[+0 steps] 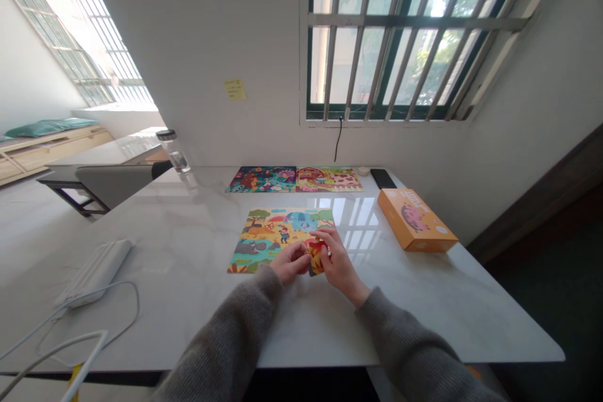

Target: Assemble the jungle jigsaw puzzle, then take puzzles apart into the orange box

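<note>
A colourful animal picture puzzle (pixel 271 232) lies on the white marble-look table. Over its lower right corner, both hands hold a small red and yellow puzzle piece (pixel 316 256). My left hand (pixel 292 262) pinches the piece's left edge, fingers curled. My right hand (pixel 335 260) grips it from the right, with its index finger stretched over the top. Whether the piece touches the puzzle is hidden by the fingers.
Two more pictures, one dark (pixel 261 179) and one with a barn (pixel 330 179), lie by the wall. An orange box (pixel 414 220) and black phone (pixel 383 179) are right. A bottle (pixel 174 152), power strip (pixel 101 270) and white cables are left.
</note>
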Demonstrator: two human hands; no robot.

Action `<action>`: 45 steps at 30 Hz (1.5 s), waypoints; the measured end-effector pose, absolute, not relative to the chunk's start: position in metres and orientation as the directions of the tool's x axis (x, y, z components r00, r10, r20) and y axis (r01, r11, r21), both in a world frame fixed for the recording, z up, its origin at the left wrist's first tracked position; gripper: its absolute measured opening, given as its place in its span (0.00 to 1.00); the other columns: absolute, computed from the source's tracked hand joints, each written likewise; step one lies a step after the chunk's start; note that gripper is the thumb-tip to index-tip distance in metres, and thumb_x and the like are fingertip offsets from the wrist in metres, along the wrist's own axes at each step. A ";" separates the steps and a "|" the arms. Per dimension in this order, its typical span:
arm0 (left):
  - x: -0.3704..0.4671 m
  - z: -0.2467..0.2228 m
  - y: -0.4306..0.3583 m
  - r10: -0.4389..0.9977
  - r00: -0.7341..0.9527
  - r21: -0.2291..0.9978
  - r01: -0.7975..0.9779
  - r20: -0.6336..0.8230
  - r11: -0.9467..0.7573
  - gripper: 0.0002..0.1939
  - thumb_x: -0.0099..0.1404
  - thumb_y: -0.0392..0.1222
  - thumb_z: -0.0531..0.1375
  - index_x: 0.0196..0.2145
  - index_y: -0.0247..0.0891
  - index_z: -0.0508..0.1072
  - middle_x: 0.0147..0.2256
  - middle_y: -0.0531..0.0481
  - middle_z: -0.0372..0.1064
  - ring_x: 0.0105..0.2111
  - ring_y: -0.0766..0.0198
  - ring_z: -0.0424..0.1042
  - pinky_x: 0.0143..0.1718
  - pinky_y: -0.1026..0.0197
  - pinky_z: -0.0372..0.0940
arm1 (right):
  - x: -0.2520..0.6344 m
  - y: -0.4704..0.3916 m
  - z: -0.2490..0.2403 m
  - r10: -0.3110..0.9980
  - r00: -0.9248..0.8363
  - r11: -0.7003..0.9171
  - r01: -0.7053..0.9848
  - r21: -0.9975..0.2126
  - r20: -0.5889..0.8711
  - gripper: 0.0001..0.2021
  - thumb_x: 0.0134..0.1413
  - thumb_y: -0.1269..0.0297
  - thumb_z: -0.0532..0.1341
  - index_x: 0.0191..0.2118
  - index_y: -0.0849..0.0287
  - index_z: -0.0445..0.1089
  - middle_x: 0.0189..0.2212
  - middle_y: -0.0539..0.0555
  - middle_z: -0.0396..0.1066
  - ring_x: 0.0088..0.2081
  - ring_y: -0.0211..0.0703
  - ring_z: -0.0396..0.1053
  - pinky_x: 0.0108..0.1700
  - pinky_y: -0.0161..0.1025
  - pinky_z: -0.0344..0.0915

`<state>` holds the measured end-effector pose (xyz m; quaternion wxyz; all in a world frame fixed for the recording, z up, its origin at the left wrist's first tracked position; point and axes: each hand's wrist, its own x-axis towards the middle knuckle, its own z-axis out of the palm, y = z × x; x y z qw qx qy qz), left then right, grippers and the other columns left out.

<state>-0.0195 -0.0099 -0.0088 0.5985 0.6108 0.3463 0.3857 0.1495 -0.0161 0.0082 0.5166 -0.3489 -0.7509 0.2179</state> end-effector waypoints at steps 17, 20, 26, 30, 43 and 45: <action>-0.028 -0.005 -0.018 0.890 0.421 0.812 0.448 0.177 -0.374 0.09 0.64 0.45 0.59 0.36 0.37 0.69 0.26 0.56 0.63 0.26 0.67 0.60 0.29 0.65 0.57 | 0.179 -0.012 0.002 0.769 -0.556 0.601 0.459 -0.654 0.316 0.04 0.59 0.70 0.60 0.39 0.58 0.71 0.33 0.52 0.71 0.35 0.42 0.67 0.39 0.38 0.63; -0.027 -0.006 -0.017 0.878 0.411 0.741 0.503 0.247 -0.445 0.05 0.63 0.41 0.58 0.36 0.37 0.70 0.30 0.52 0.68 0.29 0.64 0.65 0.33 0.62 0.62 | 0.184 -0.007 0.004 0.782 -0.512 0.603 0.471 -0.644 0.357 0.08 0.61 0.64 0.59 0.44 0.57 0.72 0.36 0.54 0.73 0.38 0.45 0.68 0.43 0.40 0.63; -0.027 -0.013 -0.009 0.844 0.382 0.635 0.556 0.377 -0.535 0.12 0.58 0.32 0.58 0.40 0.36 0.72 0.50 0.40 0.73 0.51 0.51 0.69 0.57 0.48 0.62 | 0.205 0.016 0.001 0.935 -0.059 0.271 0.755 -0.597 0.350 0.17 0.63 0.63 0.54 0.53 0.62 0.71 0.40 0.61 0.76 0.47 0.54 0.67 0.52 0.49 0.60; -0.026 -0.021 -0.004 0.885 0.375 0.638 0.617 0.277 -0.461 0.24 0.61 0.36 0.57 0.55 0.35 0.70 0.56 0.38 0.70 0.56 0.48 0.68 0.61 0.45 0.60 | 0.203 0.020 -0.007 0.960 -0.071 0.235 0.728 -0.645 0.269 0.20 0.58 0.64 0.57 0.55 0.62 0.69 0.41 0.59 0.76 0.48 0.54 0.68 0.54 0.49 0.60; -0.027 -0.024 -0.002 0.881 0.383 0.638 0.612 0.276 -0.466 0.26 0.61 0.37 0.57 0.57 0.33 0.70 0.56 0.38 0.70 0.56 0.48 0.68 0.61 0.45 0.60 | 0.184 0.042 -0.009 1.000 -0.025 0.006 0.097 -0.995 0.003 0.25 0.47 0.68 0.59 0.55 0.55 0.64 0.45 0.54 0.70 0.33 0.37 0.71 0.31 0.33 0.69; -0.027 -0.027 -0.001 0.880 0.379 0.636 0.612 0.286 -0.471 0.25 0.61 0.37 0.57 0.57 0.34 0.70 0.56 0.39 0.70 0.56 0.49 0.69 0.61 0.46 0.60 | 0.188 0.047 -0.004 0.995 -0.061 -0.077 0.041 -0.996 -0.079 0.25 0.46 0.70 0.60 0.54 0.56 0.65 0.41 0.52 0.71 0.28 0.34 0.69 0.25 0.30 0.63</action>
